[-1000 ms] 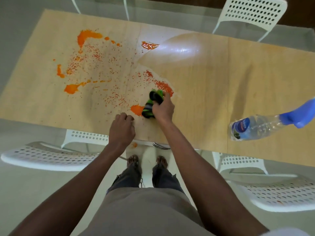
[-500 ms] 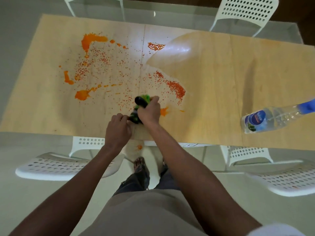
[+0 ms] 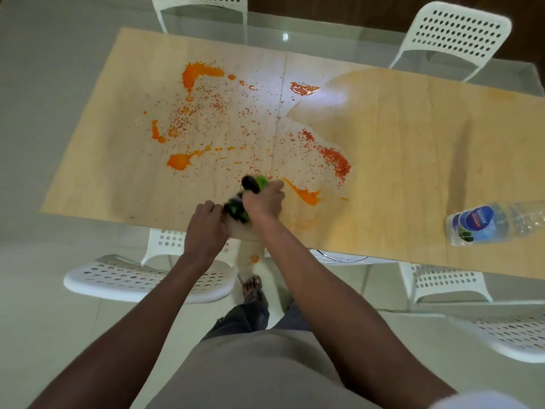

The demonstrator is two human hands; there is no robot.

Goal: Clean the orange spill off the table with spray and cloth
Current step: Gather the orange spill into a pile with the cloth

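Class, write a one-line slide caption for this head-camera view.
Right hand grips a green cloth on the table beside an orange spill.

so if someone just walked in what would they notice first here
The orange spill would catch the eye first, blotches and specks spread over the left and middle of the wooden table. Next, at the near edge, the right hand grips a green and black cloth beside an orange smear, with the left hand curled next to it. A clear plastic bottle lies on its side at the far right.
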